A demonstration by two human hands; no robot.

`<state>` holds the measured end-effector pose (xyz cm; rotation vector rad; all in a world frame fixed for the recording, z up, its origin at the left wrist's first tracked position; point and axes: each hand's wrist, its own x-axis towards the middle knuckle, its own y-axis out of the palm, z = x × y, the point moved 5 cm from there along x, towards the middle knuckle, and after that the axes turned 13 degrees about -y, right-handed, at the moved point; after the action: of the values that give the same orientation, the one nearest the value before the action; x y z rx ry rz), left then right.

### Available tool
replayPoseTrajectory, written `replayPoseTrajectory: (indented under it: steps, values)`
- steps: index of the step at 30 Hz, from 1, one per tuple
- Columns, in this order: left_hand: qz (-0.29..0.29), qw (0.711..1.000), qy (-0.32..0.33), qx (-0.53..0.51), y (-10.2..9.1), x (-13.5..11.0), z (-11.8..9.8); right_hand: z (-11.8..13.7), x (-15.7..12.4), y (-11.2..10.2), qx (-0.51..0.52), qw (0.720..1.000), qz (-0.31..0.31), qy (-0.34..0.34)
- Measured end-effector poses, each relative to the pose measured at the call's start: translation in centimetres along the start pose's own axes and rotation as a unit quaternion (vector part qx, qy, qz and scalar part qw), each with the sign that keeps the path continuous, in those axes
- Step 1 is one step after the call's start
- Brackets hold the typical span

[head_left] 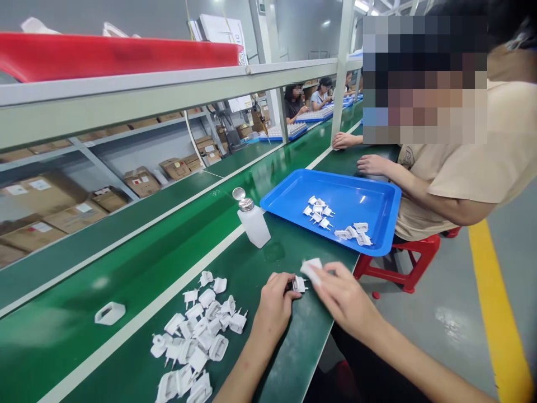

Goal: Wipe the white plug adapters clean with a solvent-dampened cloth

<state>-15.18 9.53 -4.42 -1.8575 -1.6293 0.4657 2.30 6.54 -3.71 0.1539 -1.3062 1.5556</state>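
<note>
Between the thumb and fingers of my left hand (274,302) is a white plug adapter (299,284), its two pins pointing right. My right hand (350,299) pinches a folded white cloth (311,269) just above and beside that adapter; whether they touch I cannot tell. A loose pile of white plug adapters (205,324) lies on the green table to the left of my left hand. Beyond my hands a blue tray (289,193) holds two small groups of white adapters (319,210). A white pump bottle (255,225) with its metal lid flipped up stands left of the tray.
A single white housing (109,313) lies on the green conveyor belt (138,280) at left. A co-worker in a beige shirt (474,162) sits beyond the tray, near a red stool (413,260). Overhead runs a shelf rail (168,101) with a red bin (126,56).
</note>
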Motion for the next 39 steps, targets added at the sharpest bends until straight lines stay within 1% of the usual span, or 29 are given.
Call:
replayPoseTrajectory:
  steps: [2, 3, 5, 7, 8, 10, 12, 14, 15, 17, 20, 23, 25, 27, 29, 33, 36, 39]
  values:
    - [-0.002, 1.000, -0.004, -0.008, 0.1, -0.1, 0.1, 1.2, 0.1, 1.2, 0.031, 0.998, 0.043, -0.031]
    - [-0.003, 1.000, -0.006, -0.014, 0.1, -0.1, 0.2, 1.7, 0.0, 1.5, 0.043, 0.997, 0.059, -0.036]
    - [-0.004, 0.999, -0.011, -0.031, 0.2, -0.1, 0.3, 2.2, -0.5, 1.6, 0.063, 0.995, 0.075, -0.025]
    - [-0.006, 0.998, -0.020, -0.053, 0.1, -0.1, 0.3, 2.1, -1.0, 0.8, 0.086, 0.993, 0.080, 0.004]
    - [-0.008, 0.997, -0.025, -0.066, 0.0, -0.1, 0.3, 1.6, -1.2, 0.2, 0.094, 0.993, 0.070, 0.029]
    - [-0.011, 0.995, -0.036, -0.097, -0.4, -0.2, 0.2, -0.1, -1.3, -1.4, 0.091, 0.990, 0.015, 0.109]
    - [-0.014, 0.989, -0.048, -0.138, -0.7, -0.3, 0.1, -2.1, -1.0, -2.8, 0.073, 0.975, -0.062, 0.200]
    - [-0.025, 0.980, -0.063, -0.188, -1.0, -0.4, 0.2, -3.5, -0.2, -3.2, 0.080, 0.954, -0.113, 0.265]
    - [-0.036, 0.974, -0.072, -0.213, -1.2, -0.5, 0.3, -3.8, 0.3, -2.8, 0.099, 0.945, -0.124, 0.285]
    - [-0.065, 0.961, -0.088, -0.255, -1.5, -0.6, 0.5, -3.7, 1.4, -1.3, 0.164, 0.927, -0.136, 0.310]
    - [-0.105, 0.947, -0.102, -0.286, -1.9, -0.7, 1.0, -1.9, 2.3, 1.8, 0.287, 0.888, -0.161, 0.322]
    - [-0.136, 0.942, -0.107, -0.289, -2.0, -0.8, 1.3, 0.1, 2.5, 4.4, 0.387, 0.843, -0.181, 0.326]
    - [-0.153, 0.941, -0.108, -0.283, -2.0, -1.0, 1.4, 0.7, 2.4, 5.4, 0.429, 0.820, -0.185, 0.330]
    - [-0.165, 0.942, -0.110, -0.272, -2.0, -1.3, 1.4, 0.8, 2.3, 5.7, 0.446, 0.809, -0.185, 0.335]
    - [-0.172, 0.943, -0.113, -0.262, -2.0, -1.6, 1.3, 0.7, 2.2, 5.7, 0.441, 0.811, -0.185, 0.337]
    - [-0.174, 0.938, -0.140, -0.267, -1.9, -1.7, 1.5, 0.7, 2.0, 5.5, 0.399, 0.831, -0.190, 0.338]
    - [-0.171, 0.919, -0.179, -0.308, -2.0, -1.3, 2.1, 0.7, 1.7, 5.0, 0.357, 0.852, -0.186, 0.336]
    - [-0.142, 0.889, -0.213, -0.380, -1.9, -0.9, 2.1, 0.0, 1.4, 3.8, 0.305, 0.879, -0.177, 0.320]
